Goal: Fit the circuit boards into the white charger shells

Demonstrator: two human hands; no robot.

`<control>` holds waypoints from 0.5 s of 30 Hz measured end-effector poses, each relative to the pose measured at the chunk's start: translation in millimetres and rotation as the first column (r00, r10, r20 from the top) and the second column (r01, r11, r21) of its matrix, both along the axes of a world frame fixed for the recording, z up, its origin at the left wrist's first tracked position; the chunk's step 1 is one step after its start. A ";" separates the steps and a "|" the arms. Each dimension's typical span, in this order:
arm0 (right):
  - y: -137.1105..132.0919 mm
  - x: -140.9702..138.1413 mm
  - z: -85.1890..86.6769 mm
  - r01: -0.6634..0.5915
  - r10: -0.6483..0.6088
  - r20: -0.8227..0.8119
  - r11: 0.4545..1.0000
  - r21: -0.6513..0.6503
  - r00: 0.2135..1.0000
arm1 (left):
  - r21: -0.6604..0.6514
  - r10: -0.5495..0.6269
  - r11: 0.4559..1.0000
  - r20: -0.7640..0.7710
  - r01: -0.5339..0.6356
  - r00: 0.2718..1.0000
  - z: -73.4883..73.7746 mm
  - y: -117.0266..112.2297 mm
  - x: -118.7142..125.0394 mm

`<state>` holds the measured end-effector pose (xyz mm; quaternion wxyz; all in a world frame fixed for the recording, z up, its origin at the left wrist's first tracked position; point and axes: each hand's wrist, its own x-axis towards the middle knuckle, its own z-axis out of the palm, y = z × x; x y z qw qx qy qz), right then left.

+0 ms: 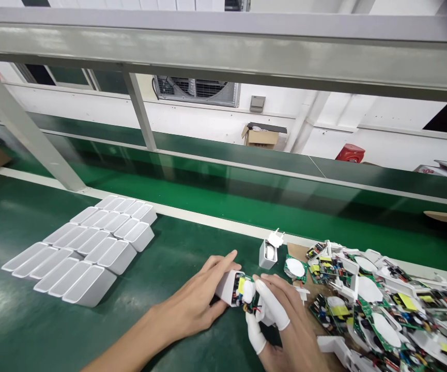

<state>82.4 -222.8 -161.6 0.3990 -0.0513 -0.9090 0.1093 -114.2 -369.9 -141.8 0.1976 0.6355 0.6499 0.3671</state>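
My left hand [198,299] is wrapped round a white plastic charger housing [228,285] low in the middle of the view. My right hand [283,323], with white finger cots on two fingertips, pinches a green circuit board [245,293] with a yellow part at the housing's open end. Board and housing touch; how deep the board sits I cannot tell. Just beyond stands another white housing with a plug piece [270,249] on top.
Rows of empty white housings [87,247] lie to the left on the green mat. A heap of circuit boards and white plug parts [378,305] fills the right. A green conveyor belt [246,191] runs behind, under a grey metal frame [223,49].
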 end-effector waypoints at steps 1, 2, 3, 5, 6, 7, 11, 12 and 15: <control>0.6 0.3 0.5 -0.003 0.003 0.010 1.000 0.004 1.000 | 0.011 -0.005 1.000 -0.006 0.005 1.000 0.1 0.1 0.0; 1.0 0.5 0.8 -0.005 0.005 0.014 1.000 0.007 1.000 | 0.019 -0.009 1.000 -0.012 0.009 1.000 0.2 0.2 0.0; 1.2 0.5 0.7 -0.004 0.004 0.014 1.000 0.005 1.000 | 0.023 -0.011 1.000 -0.017 0.012 1.000 0.2 0.4 0.0; 1.2 0.1 -0.5 0.007 -0.007 0.009 1.000 -0.006 1.000 | 0.024 -0.012 1.000 -0.020 0.013 1.000 -0.1 0.7 0.2; 0.9 -0.3 -1.8 0.010 -0.010 0.008 1.000 -0.007 1.000 | 0.022 -0.014 1.000 -0.016 0.014 1.000 -0.5 0.9 0.6; 0.4 -0.8 -3.4 0.007 -0.007 0.010 1.000 -0.005 1.000 | 0.021 -0.018 1.000 -0.009 0.018 1.000 -1.0 1.1 1.3; -1.9 -4.0 -11.3 -0.014 0.014 -0.025 1.000 -0.001 1.000 | 0.035 -0.024 0.999 -0.029 0.025 0.999 -4.0 1.6 5.8; -2.1 -4.6 -12.5 -0.017 0.017 -0.047 1.000 0.001 0.999 | 0.039 -0.016 0.999 -0.051 0.018 0.999 -4.8 1.4 6.7; -0.1 -3.8 -11.5 -0.077 0.075 -0.076 0.997 -0.028 0.994 | 0.014 -0.019 1.000 -0.049 0.020 0.999 -7.8 -0.3 7.1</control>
